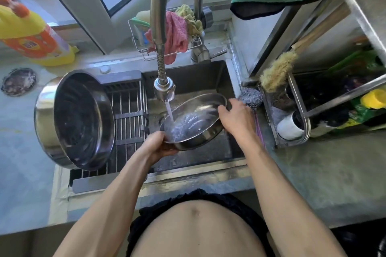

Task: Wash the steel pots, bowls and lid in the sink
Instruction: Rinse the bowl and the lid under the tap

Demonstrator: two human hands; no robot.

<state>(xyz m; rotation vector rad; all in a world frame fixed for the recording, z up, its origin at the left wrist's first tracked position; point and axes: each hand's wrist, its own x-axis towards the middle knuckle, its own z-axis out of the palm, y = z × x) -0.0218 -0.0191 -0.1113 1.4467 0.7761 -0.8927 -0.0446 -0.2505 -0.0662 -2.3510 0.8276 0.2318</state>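
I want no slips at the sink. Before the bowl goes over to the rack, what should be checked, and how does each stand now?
1. Left hand grips the bowl at its near rim: ok.
2. Right hand holds the far rim: ok.
3. Water from the tap lands inside the bowl: ok.
4. Bowl rinsed clean: cannot tell.
5. Free space on the rack beside the big pot: ok.
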